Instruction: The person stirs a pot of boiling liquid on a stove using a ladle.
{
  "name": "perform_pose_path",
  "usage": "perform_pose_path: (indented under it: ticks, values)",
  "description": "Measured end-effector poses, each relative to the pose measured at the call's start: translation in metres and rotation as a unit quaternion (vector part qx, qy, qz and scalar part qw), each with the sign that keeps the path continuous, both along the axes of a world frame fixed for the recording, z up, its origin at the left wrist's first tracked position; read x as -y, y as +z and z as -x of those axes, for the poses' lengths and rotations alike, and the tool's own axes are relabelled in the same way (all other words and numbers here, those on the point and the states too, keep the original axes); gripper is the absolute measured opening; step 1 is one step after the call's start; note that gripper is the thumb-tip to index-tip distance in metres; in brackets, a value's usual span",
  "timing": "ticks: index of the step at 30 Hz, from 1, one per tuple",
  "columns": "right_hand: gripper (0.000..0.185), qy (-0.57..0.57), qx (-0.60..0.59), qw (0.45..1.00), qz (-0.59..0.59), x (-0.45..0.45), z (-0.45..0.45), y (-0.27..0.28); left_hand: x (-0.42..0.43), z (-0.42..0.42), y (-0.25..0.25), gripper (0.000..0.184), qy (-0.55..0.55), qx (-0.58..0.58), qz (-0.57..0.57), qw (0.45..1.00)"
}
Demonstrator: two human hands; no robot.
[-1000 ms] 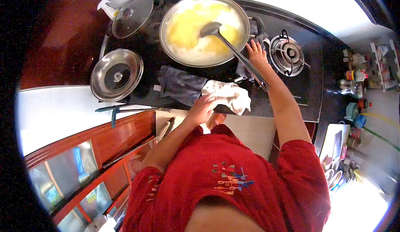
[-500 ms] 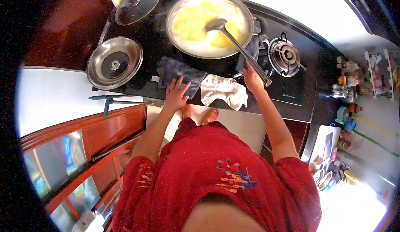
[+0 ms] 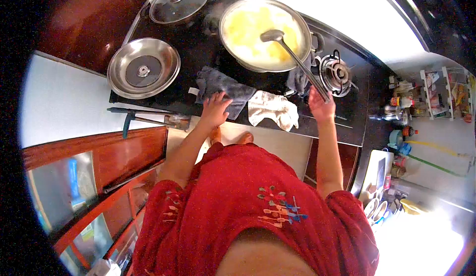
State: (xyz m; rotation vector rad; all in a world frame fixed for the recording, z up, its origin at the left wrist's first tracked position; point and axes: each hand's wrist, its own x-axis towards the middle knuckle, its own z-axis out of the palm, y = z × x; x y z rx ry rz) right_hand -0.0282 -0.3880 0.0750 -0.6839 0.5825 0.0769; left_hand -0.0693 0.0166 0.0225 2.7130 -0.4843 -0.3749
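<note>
My left hand (image 3: 215, 110) lies with fingers apart on a dark grey cloth (image 3: 229, 85) at the front edge of the cooktop. My right hand (image 3: 322, 107) has its fingers around the end of a long-handled ladle (image 3: 296, 59). The ladle's bowl is in a wide steel pot (image 3: 239, 60), over pale liquid with yellow pieces (image 3: 253, 26). Between my hands, a white cloth (image 3: 272, 109) hangs over the counter edge. A second grey cloth (image 3: 297, 79) is bunched beside the pot's right side.
A steel burner ring (image 3: 336, 75) is right of the pot. A round steel pan-like piece (image 3: 166, 75) sits at the left, with a glass lid (image 3: 186, 9) behind it. Bottles and racks (image 3: 436, 95) line the right wall. Glass-fronted cabinets (image 3: 89, 187) stand lower left.
My right hand has moved right to the handle's end, and the ladle has shifted slightly within the pot. My left hand stays on the grey cloth. The camera view has turned a little.
</note>
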Motion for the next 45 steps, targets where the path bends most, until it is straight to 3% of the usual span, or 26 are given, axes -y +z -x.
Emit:
perform_pose_path:
  ticks: [1, 2, 4, 6, 7, 8, 9, 15, 23, 28, 31, 35, 36, 39, 45]
  values:
    - [0.048, -0.010, -0.001, 0.999, 0.034, -0.004, 0.002, 0.032, -0.001, -0.001, 0.000, 0.059, 0.005, 0.015, 0.011, 1.000]
    - [0.051, 0.059, 0.029, 0.996, 0.064, 0.004, 0.002, 0.045, -0.002, -0.003, -0.001, 0.058, 0.009, 0.030, 0.022, 0.999]
    - [0.049, 0.187, 0.028, 0.946, 0.265, -0.006, 0.001, 0.081, -0.005, -0.004, -0.004, 0.058, 0.007, 0.049, 0.041, 0.998]
    - [0.047, 0.277, 0.011, 0.821, 0.499, -0.032, 0.000, 0.109, -0.009, -0.007, -0.013, 0.058, -0.007, 0.059, 0.057, 0.997]
    - [0.048, 0.297, -0.001, 0.731, 0.615, -0.041, -0.003, 0.113, -0.011, -0.008, -0.016, 0.058, -0.006, 0.048, 0.052, 0.998]
    - [0.051, 0.259, 0.076, 0.609, 0.746, -0.037, -0.007, 0.092, -0.013, -0.007, -0.019, 0.059, -0.005, 0.037, 0.046, 0.998]
    - [0.047, 0.278, 0.045, 0.539, 0.793, -0.059, -0.005, 0.111, -0.015, -0.006, -0.021, 0.059, -0.004, 0.025, 0.040, 0.999]
    - [0.033, 0.144, 0.189, 0.396, 0.887, -0.096, -0.018, 0.102, -0.023, -0.004, -0.015, 0.050, -0.014, 0.037, 0.054, 0.998]
    - [0.036, 0.163, 0.239, 0.305, 0.907, -0.117, -0.058, 0.125, -0.025, -0.015, -0.011, 0.041, -0.027, 0.039, 0.090, 0.995]
    - [0.028, 0.197, 0.236, 0.292, 0.906, -0.117, -0.086, 0.151, -0.023, -0.020, -0.013, 0.037, -0.006, 0.034, 0.118, 0.992]
    - [0.028, 0.188, 0.233, 0.299, 0.906, -0.109, -0.103, 0.161, -0.022, -0.025, -0.022, 0.034, 0.002, 0.037, 0.124, 0.992]
    - [0.039, 0.208, 0.134, 0.345, 0.905, -0.086, -0.120, 0.169, -0.025, -0.032, -0.026, 0.032, -0.006, 0.037, 0.130, 0.991]
    - [0.042, 0.224, 0.098, 0.388, 0.889, -0.090, -0.117, 0.184, -0.026, -0.034, -0.023, 0.033, -0.010, 0.035, 0.129, 0.991]
    - [0.044, 0.239, 0.026, 0.445, 0.863, -0.071, -0.113, 0.195, -0.026, -0.035, -0.028, 0.034, -0.007, 0.036, 0.150, 0.988]
    - [0.036, 0.230, 0.007, 0.447, 0.865, -0.041, -0.087, 0.193, -0.029, -0.036, -0.024, 0.036, -0.018, 0.041, 0.160, 0.986]
